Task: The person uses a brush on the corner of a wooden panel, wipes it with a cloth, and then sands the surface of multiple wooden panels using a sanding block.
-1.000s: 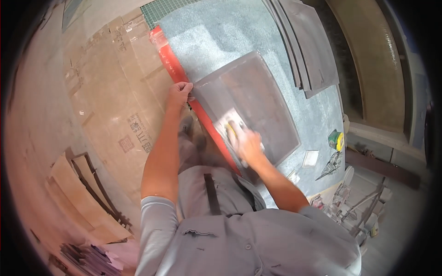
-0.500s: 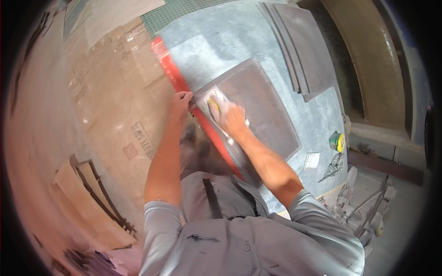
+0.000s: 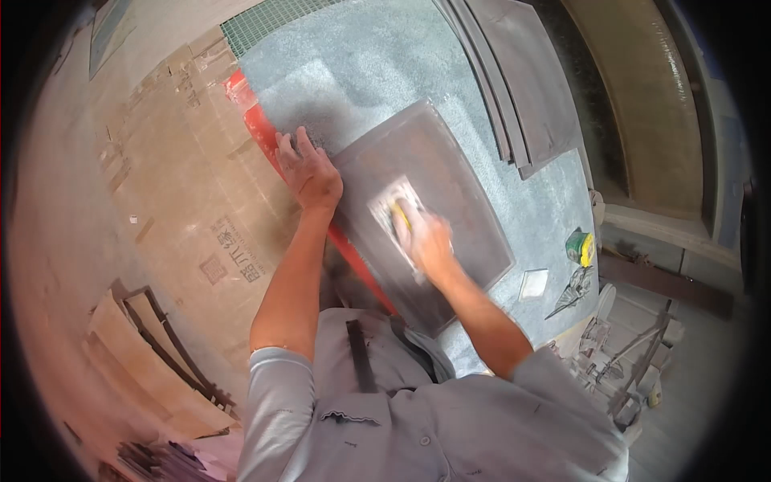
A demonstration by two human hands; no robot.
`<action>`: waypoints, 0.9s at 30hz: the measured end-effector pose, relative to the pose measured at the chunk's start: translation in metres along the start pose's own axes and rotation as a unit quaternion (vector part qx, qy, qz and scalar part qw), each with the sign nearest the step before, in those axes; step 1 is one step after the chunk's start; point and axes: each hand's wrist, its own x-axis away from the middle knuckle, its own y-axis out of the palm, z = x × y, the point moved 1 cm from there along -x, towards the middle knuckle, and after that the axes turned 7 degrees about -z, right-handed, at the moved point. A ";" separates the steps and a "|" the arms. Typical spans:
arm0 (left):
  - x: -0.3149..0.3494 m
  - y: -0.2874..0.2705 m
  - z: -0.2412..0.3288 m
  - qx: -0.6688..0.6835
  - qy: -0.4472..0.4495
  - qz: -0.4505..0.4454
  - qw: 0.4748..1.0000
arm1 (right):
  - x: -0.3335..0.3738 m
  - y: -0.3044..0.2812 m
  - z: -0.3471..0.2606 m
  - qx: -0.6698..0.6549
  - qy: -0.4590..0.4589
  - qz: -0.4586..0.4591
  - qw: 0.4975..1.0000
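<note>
A flat grey-brown panel (image 3: 474, 205) with a dusty surface lies at an angle on the pale blue-grey worktop (image 3: 377, 68). Onto its middle my right hand (image 3: 431, 243) presses a hand sander (image 3: 392, 195), a flat whitish block with a yellow part in the grip; motion blurs it slightly. My left hand (image 3: 310, 173) is at the panel's left corner, palm down, its fingers stretched apart over the red edge strip (image 3: 262, 131) of the worktop. Nothing shows in that hand. Whether its palm touches the panel I cannot tell.
Several similar panels (image 3: 526, 88) lie stacked at the far right. A green and yellow tape roll (image 3: 580, 247), a white square pad (image 3: 533, 284) and a crumpled dark piece (image 3: 572, 292) are on the right side. Flattened cardboard (image 3: 185, 177) covers the left; green mesh (image 3: 269, 22) lies behind.
The sander in my right hand has moved from the panel's left edge toward its middle. My left hand has gone from closed at the edge to spread fingers, slightly farther away.
</note>
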 end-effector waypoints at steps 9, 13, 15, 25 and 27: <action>-0.005 -0.002 -0.015 0.005 -0.016 0.034 0.999 | 0.022 -0.010 0.020 -0.013 0.038 -0.027 0.999; -0.001 -0.005 -0.006 0.004 -0.015 0.013 1.000 | 0.202 -0.040 0.088 -0.041 0.071 -0.016 0.996; 0.001 -0.005 -0.011 -0.012 -0.010 0.009 1.000 | 0.193 -0.037 0.083 -0.040 0.093 -0.054 0.993; -0.012 -0.004 0.008 -0.115 0.028 0.027 0.993 | -0.127 -0.014 -0.001 -0.031 0.032 -0.002 0.999; -0.016 -0.006 0.002 -0.163 0.020 -0.001 0.986 | -0.081 -0.016 0.011 -0.033 0.025 0.013 0.999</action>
